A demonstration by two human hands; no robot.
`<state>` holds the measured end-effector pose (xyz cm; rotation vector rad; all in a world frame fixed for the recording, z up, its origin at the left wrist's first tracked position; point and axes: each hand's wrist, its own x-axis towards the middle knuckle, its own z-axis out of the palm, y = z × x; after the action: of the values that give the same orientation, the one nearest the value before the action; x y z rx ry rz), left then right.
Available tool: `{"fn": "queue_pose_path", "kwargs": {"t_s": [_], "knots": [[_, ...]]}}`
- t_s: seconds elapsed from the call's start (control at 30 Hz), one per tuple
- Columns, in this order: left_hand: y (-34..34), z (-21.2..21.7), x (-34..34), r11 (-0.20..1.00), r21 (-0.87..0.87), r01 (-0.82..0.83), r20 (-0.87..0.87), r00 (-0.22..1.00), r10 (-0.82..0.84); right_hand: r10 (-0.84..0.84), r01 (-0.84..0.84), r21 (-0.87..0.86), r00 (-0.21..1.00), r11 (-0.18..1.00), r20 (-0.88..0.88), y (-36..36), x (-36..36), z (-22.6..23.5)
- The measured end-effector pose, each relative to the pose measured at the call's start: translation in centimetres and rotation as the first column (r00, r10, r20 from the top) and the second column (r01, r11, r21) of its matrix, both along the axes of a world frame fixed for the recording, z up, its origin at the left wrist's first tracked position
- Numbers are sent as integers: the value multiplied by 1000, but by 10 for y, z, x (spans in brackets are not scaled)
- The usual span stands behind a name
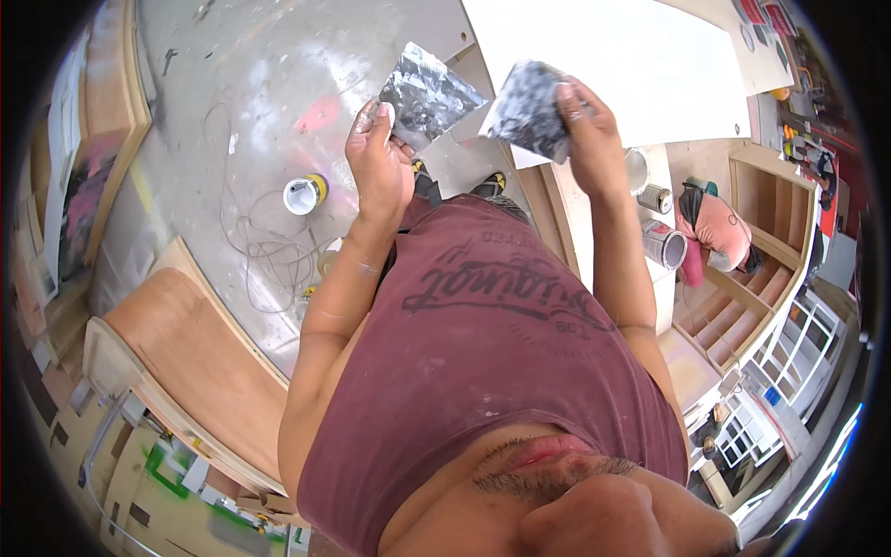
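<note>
My left hand (379, 172) grips a flat square piece (429, 100) smeared with grey, black and white, its thumb lying on the near-left corner. By that thumb shows a small white round patch that I cannot make out. In my right hand (596, 139) is a second flat squarish piece (525, 110), mottled dark grey and white, with fingers wrapped over its right edge. The two pieces are held up in front of me, tilted, with a narrow gap between them. White smears mark the fingers of both hands.
Beyond my right hand spreads a white panel (613, 56). Several cans, one a large metal can (664, 245), stand right of my right forearm. On the floor are an open tub (301, 196) and a loose cord (264, 255). A curved wooden piece (190, 316) is at left; a person (719, 232) bends near wooden shelving (775, 209).
</note>
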<state>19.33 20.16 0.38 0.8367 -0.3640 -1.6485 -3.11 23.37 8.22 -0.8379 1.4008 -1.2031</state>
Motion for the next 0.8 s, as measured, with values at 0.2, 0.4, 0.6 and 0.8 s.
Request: {"fn": "queue_pose_path", "kwargs": {"t_s": [0.2, 0.4, 0.6, 0.8], "knots": [[8, 12, -3, 999, 13, -40, -35, 999, 41, 69, -53, 134, 991, 990, -118, -2, 14, 9], [28, 25, 1, 976, -132, 173, 446, 890, -97, 58, -44, 104, 990, 994, -130, -16, 34, 2], [32, 11, 22, 931, -219, 292, 665, 743, -77, 238, -247, 28, 888, 969, -395, -60, 5, -2], [26, -10, 37, 995, 58, 75, 376, 922, -91, 210, -429, 130, 143, 894, -967, -153, -4, 42]]}}
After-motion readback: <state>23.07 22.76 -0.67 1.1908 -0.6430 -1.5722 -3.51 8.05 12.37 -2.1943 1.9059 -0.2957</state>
